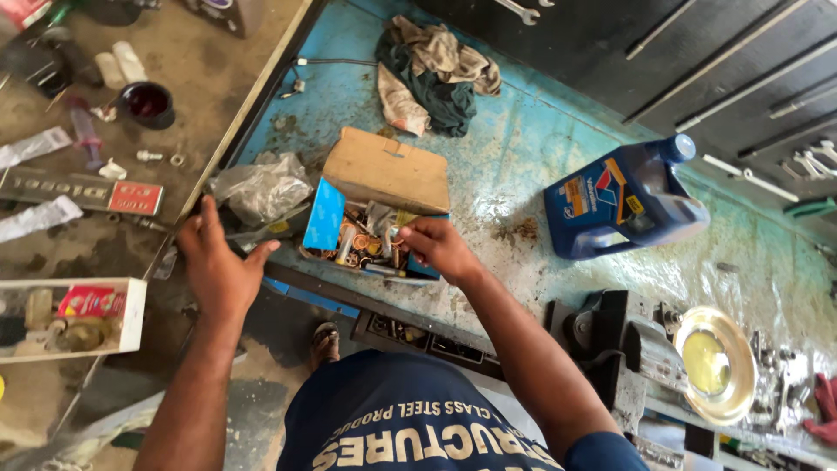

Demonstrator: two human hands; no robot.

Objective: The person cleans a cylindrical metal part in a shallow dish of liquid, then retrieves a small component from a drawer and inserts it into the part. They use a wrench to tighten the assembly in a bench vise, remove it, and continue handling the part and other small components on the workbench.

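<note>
Left hand flat, right hand pinching

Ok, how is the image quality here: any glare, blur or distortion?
Head view: daylight, sharp around the right hand in the small box; wet glare on the blue bench and the metal bowl; wide-angle bending at the edges; left hand clear.

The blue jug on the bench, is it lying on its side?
No, the blue jug stands upright on the bench, cap on top, right of the box.
</note>
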